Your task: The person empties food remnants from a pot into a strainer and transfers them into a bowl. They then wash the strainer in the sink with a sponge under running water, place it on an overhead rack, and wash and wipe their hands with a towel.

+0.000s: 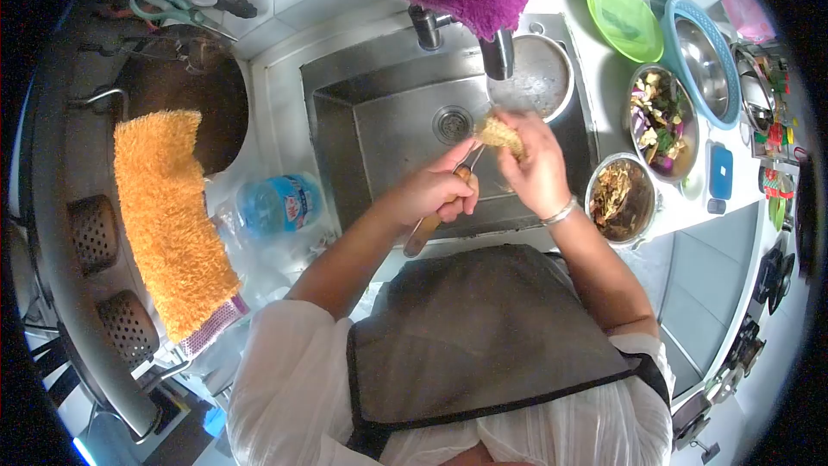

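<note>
Steel sink (388, 112) beneath — left fingers (468, 198) around a wooden-handled tool (426, 229), right fingers (516, 174) around a yellowish piece (498, 135) — both partly hidden.

Left forearm (349, 259) and right forearm (601, 263) angle far and inward; the left hand (438, 193) curls, forefinger (461, 156) extended toward the right hand (538, 161), its fingers (520, 126) bent in a pinch.

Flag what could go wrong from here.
The slim, wooden-handled metal tool in the left hand points toward the right hand; a slip might nick that hand.
The pale yellow, rough-textured piece is held over the rectangular grey steel sink and could drop in if the grip loosens.
The round metal bowl of brown pieces sits near the right forearm; an outward swing might knock it.
</note>
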Available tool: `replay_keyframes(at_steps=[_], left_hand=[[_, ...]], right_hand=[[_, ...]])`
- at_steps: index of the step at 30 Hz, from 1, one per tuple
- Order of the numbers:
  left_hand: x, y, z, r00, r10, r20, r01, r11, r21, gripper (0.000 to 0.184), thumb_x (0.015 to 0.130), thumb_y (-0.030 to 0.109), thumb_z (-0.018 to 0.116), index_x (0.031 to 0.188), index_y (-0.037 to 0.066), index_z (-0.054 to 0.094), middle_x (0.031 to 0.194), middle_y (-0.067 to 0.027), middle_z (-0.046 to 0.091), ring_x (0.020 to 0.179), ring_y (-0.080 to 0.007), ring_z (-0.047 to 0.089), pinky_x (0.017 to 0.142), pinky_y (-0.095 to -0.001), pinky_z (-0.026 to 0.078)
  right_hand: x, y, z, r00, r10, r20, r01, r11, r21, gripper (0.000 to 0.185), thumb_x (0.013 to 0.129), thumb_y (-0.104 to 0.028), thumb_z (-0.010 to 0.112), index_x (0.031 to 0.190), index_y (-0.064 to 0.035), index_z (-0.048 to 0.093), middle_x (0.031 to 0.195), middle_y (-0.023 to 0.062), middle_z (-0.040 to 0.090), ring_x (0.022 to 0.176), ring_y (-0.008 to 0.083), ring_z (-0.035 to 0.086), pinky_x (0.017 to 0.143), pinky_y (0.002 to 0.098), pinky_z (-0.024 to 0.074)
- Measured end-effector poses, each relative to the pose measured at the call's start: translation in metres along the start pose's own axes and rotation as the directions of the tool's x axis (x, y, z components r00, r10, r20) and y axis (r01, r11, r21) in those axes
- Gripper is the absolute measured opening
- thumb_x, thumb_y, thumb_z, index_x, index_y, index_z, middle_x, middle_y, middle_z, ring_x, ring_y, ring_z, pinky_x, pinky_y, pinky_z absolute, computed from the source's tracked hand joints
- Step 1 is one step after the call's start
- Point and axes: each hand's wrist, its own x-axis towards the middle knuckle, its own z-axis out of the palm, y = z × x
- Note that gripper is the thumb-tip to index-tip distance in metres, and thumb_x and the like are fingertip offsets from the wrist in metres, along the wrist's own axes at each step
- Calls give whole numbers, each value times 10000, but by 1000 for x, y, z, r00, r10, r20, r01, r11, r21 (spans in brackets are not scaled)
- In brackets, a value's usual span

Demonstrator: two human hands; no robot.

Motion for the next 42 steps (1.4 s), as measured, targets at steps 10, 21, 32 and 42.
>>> replay_keyframes(at_steps=[10, 21, 32, 42], left_hand=[[11, -25, -7, 998, 55, 23, -53, 994, -93, 729, 867, 26, 458, 1520, 166, 167, 705, -71, 550, 420, -77, 364, 386, -247, 300], [11, -25, -4, 997, 68, -39, -70, 996, -46, 726, 865, 39, 480, 1513, 179, 183, 718, -75, 561, 432, -79, 391, 397, -250, 323], [8, -17, 0, 997, 71, -10, -72, 992, -102, 771, 857, 51, 491, 1541, 186, 161, 693, -78, 560, 433, -80, 381, 403, -240, 322], [8, -23, -10, 999, 49, -11, -50, 981, -190, 749, 851, 51, 471, 1534, 186, 196, 705, -91, 561, 417, -78, 366, 390, -240, 293]], right_hand=[[-13, -3, 10, 994, -91, 52, 93, 995, -33, 407, 678, 34, 647, 1078, -41, 643, 1061, 168, 628, 1014, 364, 598, 877, 417, 488], [-2, 1, 11, 992, 86, 94, -92, 994, 66, 281, 730, -7, 632, 1007, -43, 664, 962, 183, 643, 914, 379, 622, 830, 421, 504], [-3, 18, 17, 995, 66, 74, -64, 998, -28, 308, 730, -20, 629, 1037, -33, 651, 999, 182, 633, 954, 378, 610, 859, 436, 493], [2, 20, 28, 917, 398, 23, -396, 903, 164, 340, 792, -81, 633, 1123, -7, 609, 986, 229, 653, 918, 379, 648, 841, 414, 502]])
